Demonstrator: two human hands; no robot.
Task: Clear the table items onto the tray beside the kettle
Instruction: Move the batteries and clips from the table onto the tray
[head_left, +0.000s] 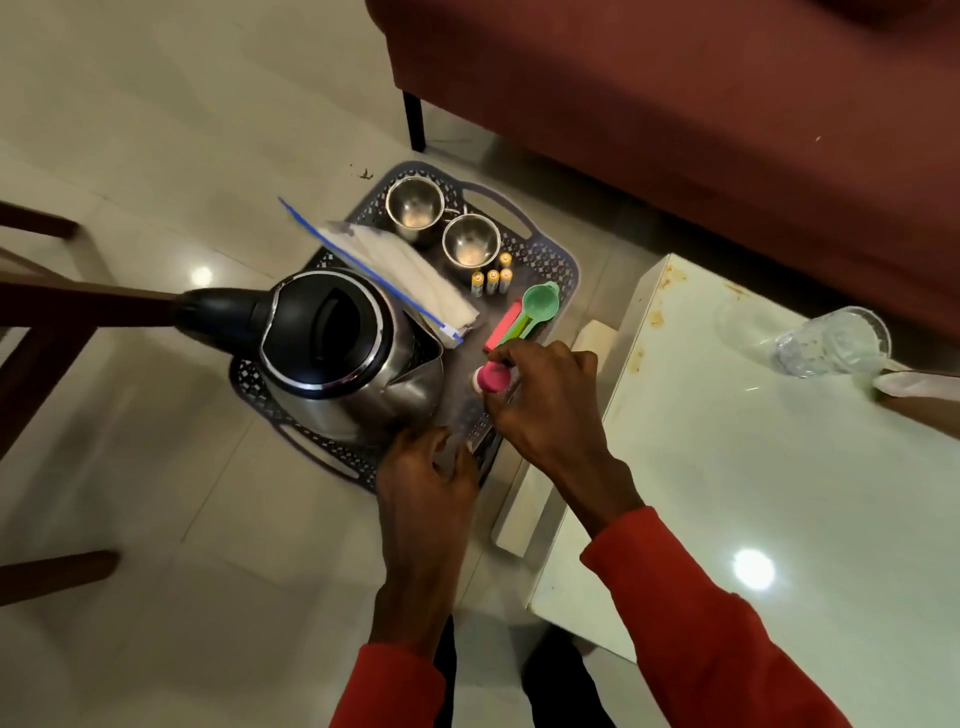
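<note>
Two red sleeves (691, 613) reach forward from the bottom of the view. The left hand (423, 483) hovers palm-down at the near edge of the tray (291, 421), fingers loosely curled around nothing, its grip open. Just beyond it the right hand (545, 400) bends at the wrist, and its grip is closed on a small pink-capped bottle (491, 378), pinched between thumb and fingertips so that the pink cap and a pale end poke out to the left of the knuckles, above the tray floor and just right of the kettle (337, 353). The tray is a dark perforated plastic one resting on the tiled floor, left of the white surface (753, 467). Farther back on it lie green and pink measuring spoons (524, 317), a zip bag (400, 275), four batteries (493, 278) and two steel cups (441, 226). A glass (831, 340) lies tipped on the surface.
</note>
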